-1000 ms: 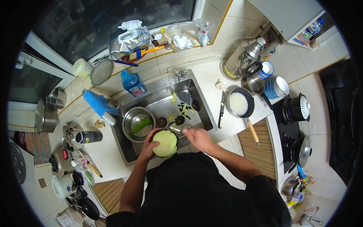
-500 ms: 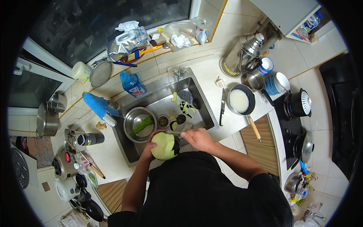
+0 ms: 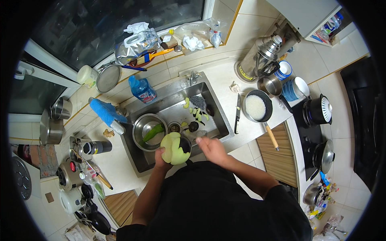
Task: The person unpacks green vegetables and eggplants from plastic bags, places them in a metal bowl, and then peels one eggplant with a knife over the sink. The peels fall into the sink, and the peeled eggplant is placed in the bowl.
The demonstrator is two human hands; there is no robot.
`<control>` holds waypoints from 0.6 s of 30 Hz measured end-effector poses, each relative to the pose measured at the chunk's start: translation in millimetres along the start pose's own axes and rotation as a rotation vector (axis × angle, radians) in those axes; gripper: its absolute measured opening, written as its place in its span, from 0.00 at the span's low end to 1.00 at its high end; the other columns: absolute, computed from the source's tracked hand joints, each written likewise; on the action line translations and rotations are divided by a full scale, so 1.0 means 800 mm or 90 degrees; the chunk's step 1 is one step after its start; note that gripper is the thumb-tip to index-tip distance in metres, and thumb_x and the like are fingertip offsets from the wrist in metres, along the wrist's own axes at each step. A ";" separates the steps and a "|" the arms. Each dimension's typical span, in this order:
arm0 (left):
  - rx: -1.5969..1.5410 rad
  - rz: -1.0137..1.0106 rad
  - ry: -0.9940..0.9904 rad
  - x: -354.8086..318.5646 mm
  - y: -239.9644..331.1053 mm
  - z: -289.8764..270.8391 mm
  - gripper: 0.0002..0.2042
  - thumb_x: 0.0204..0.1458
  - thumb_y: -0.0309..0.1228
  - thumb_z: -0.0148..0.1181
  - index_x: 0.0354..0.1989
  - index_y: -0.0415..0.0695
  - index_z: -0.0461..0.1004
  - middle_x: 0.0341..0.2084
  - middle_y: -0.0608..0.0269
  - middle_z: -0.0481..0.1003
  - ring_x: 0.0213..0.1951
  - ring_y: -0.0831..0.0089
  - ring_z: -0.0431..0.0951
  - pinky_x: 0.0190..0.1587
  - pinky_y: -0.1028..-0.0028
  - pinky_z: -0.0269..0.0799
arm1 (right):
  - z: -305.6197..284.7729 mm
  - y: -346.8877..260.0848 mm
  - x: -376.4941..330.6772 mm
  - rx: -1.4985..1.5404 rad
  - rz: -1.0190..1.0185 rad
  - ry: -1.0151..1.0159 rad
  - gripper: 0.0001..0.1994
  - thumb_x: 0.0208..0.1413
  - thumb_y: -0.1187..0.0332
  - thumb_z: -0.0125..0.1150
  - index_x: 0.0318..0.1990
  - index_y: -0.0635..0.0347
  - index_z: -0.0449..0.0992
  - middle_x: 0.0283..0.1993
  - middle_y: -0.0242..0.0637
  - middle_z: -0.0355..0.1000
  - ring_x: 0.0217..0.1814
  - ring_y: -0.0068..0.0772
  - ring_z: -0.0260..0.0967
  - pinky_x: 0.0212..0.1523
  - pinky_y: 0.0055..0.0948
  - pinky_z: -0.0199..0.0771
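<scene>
Over the front of the steel sink (image 3: 212, 105), my left hand (image 3: 161, 159) holds a round vegetable (image 3: 173, 148) from below. Most of the vegetable is peeled pale green, with a dark purple patch of skin on its right side. My right hand (image 3: 211, 149) is just to the right of it, fingers curled and blurred. Whether it holds a tool is unclear. Strips of peel (image 3: 197, 113) lie on the sink floor near the drain.
A steel bowl (image 3: 141, 129) with a green vegetable sits in the sink's left part. A knife (image 3: 237, 114) and a pan of white rice (image 3: 256, 107) lie on the counter to the right. A blue bottle (image 3: 141, 89) stands behind the sink, pots on the stove (image 3: 317, 120) far right.
The vegetable has turned in my left hand, showing more pale peeled side. My right hand has drawn slightly away to the right.
</scene>
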State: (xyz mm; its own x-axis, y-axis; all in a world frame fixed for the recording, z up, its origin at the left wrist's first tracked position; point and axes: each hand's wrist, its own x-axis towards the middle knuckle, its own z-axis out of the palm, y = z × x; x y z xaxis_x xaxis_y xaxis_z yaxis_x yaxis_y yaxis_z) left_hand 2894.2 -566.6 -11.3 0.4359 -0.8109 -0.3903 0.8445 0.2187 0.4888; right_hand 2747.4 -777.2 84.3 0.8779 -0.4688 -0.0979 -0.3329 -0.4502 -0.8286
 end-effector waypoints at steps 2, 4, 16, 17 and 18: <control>0.007 0.005 0.011 0.002 0.000 0.010 0.35 0.52 0.50 0.48 0.66 0.40 0.63 0.59 0.51 0.72 0.58 0.54 0.74 0.61 0.56 0.71 | 0.001 -0.018 -0.013 -0.091 -0.131 0.039 0.22 0.68 0.51 0.52 0.27 0.58 0.74 0.21 0.45 0.73 0.24 0.55 0.74 0.25 0.49 0.73; 0.004 0.002 0.011 0.004 -0.002 0.011 0.36 0.52 0.51 0.48 0.66 0.40 0.64 0.58 0.51 0.72 0.57 0.53 0.75 0.61 0.56 0.71 | 0.008 -0.025 -0.017 -0.196 -0.187 0.041 0.18 0.65 0.57 0.57 0.25 0.57 0.74 0.19 0.40 0.72 0.22 0.50 0.73 0.24 0.44 0.72; -0.016 0.016 -0.024 -0.013 0.005 0.006 0.37 0.50 0.48 0.50 0.67 0.39 0.63 0.60 0.49 0.72 0.59 0.52 0.74 0.63 0.56 0.69 | 0.026 0.040 0.024 -0.174 0.095 0.019 0.27 0.70 0.45 0.43 0.28 0.56 0.78 0.27 0.47 0.77 0.33 0.57 0.76 0.33 0.52 0.75; -0.022 0.018 -0.020 -0.013 0.003 0.006 0.37 0.50 0.48 0.50 0.67 0.39 0.62 0.60 0.49 0.72 0.59 0.53 0.74 0.63 0.55 0.69 | 0.019 0.022 0.020 -0.137 0.072 0.003 0.28 0.70 0.45 0.43 0.28 0.56 0.77 0.27 0.48 0.77 0.32 0.58 0.76 0.33 0.52 0.75; -0.023 0.016 -0.023 -0.012 0.003 0.007 0.37 0.49 0.47 0.50 0.67 0.39 0.62 0.59 0.48 0.72 0.59 0.53 0.74 0.63 0.56 0.69 | 0.010 0.001 0.013 -0.099 0.049 -0.013 0.28 0.70 0.45 0.43 0.28 0.56 0.77 0.27 0.49 0.76 0.32 0.59 0.76 0.33 0.53 0.75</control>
State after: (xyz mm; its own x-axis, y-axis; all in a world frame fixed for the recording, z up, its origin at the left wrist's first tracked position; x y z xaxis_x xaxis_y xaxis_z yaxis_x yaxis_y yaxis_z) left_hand 2890.1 -561.0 -2.3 0.4457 -0.8241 -0.3497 0.8446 0.2577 0.4692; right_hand 2759.3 -776.4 77.8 0.8543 -0.4912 -0.1702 -0.4470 -0.5270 -0.7228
